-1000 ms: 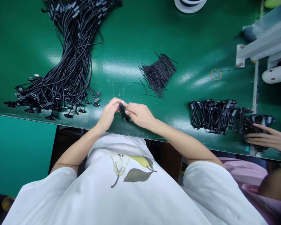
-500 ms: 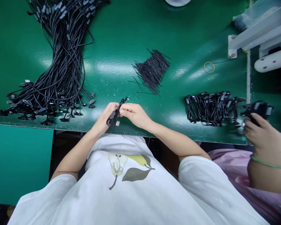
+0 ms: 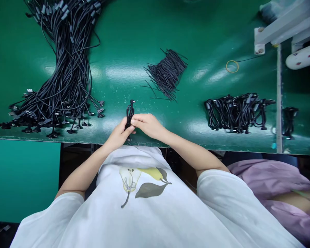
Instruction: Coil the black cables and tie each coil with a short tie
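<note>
Close to the table's front edge, a coiled black cable [image 3: 130, 111] stands nearly upright between my hands, its angled plug at the top. My left hand [image 3: 121, 132] is closed around its lower part, thumb across the front. The fingers of my right hand [image 3: 146, 124] pinch together at the middle of the coil; whether they also hold a tie there is hidden. Beyond my hands lies a heap of short black ties [image 3: 167, 74]. On the left spreads a large bundle of long black cables [image 3: 69, 69], their connectors toward me.
Coiled cables [image 3: 235, 112] lie in a row on the green table [image 3: 124, 41] to the right. Past a raised strip [image 3: 279, 103] are more coiled cables [image 3: 289, 120]. A yellow ring [image 3: 232, 66] and a white metal bracket [image 3: 259, 41] are farther back. A co-worker's pink sleeve [image 3: 268, 172] shows at right.
The coiled cable has turned from slanted to nearly upright, and my left thumb now crosses it. The co-worker's hand has drawn back, with coiled cables now lying beyond the strip.
</note>
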Demonstrator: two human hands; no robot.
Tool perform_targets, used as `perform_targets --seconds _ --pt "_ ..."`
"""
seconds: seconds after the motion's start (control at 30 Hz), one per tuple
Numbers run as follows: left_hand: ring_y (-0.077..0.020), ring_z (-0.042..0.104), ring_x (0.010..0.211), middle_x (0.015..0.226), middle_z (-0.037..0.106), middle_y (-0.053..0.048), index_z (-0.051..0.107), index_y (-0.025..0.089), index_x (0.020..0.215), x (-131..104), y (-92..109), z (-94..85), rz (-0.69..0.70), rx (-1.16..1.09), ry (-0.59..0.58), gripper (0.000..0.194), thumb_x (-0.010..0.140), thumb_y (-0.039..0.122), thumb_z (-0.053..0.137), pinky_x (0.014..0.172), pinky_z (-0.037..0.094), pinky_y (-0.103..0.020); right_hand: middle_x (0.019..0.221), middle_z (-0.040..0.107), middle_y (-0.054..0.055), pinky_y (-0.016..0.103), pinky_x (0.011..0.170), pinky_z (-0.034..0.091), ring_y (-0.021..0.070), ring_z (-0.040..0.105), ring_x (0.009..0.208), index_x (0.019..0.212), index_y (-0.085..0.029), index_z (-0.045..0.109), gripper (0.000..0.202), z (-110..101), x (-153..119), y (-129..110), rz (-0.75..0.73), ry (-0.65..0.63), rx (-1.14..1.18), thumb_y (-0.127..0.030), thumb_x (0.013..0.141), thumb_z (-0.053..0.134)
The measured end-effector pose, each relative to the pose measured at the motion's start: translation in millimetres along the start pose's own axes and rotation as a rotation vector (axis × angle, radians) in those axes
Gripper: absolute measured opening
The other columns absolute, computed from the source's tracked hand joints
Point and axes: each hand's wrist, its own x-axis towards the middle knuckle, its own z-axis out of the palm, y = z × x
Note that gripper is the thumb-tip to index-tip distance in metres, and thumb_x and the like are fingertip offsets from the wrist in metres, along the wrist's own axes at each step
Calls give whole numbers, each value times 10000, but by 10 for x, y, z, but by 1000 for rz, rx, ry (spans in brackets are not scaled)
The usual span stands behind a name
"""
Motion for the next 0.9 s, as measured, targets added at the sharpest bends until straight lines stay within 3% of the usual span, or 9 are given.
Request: perform_targets --seconds 0.07,0.13,0.17,0.23,0.3,0.5,0.63,0.8,0.9 --pt "-182 612 853 1008 644 -60 585 189 1169 8 -6 13 -33 -127 -33 466 807 460 697 732 488 -292 778 593 11 241 684 379 122 516 709 813 -149 607 314 -69 10 28 6 133 96 -370 951 432" --pt "-128 556 709 857 610 -22 610 186 1107 10 30 23 -57 -273 -67 425 778 425 735 649 442 -254 980 614 44 255 731 420 136 542 805 1047 -155 605 295 -129 16 37 -41 328 106 -400 893 545" --pt "-110 515 660 795 578 -4 623 185 1052 10 57 33 -74 -322 -86 388 759 402 756 616 416 -244 1079 601 60 263 759 440 145 552 859 1176 -166 561 387 -148 21 36 -72 368 109 -379 855 599" --pt "-91 439 603 732 517 20 626 187 967 11 110 67 -107 -369 -138 338 728 365 785 562 362 -234 1142 590 66 275 796 470 155 569 912 1352 -194 436 580 -158 37 25 -125 283 150 -308 816 626" --pt "-87 408 605 734 490 29 625 192 955 20 138 110 -109 -332 -149 345 696 328 808 554 337 -231 1086 614 52 282 808 485 153 583 892 1409 -197 370 614 -139 57 12 -140 166 203 -243 829 564" --pt "-119 506 770 843 565 20 631 203 1063 60 16 115 -134 -196 -61 462 631 176 792 773 418 -264 1305 559 101 312 871 466 163 583 909 1364 -174 422 567 -99 85 57 -129 203 84 -128 799 441" --pt "-149 602 890 926 641 -13 615 181 1118 -8 -80 16 -254 -225 -105 474 660 130 724 903 447 -323 1064 616 50 294 813 469 154 575 851 1308 -179 455 491 -131 66 189 -50 170 142 -174 819 506" --pt "-240 678 1037 1027 715 -51 527 200 969 -125 -72 -77 -332 -360 -133 329 710 177 729 980 468 -467 942 562 14 240 702 457 113 533 787 1151 -184 498 358 -121 47 271 -15 139 475 -210 806 588" --pt "-215 681 1013 1010 733 -69 558 177 903 -164 -44 -164 -276 -181 -131 251 755 235 752 958 486 -403 809 508 -33 185 507 368 62 439 583 1112 -190 503 350 -115 -2 249 62 67 768 -253 798 646"
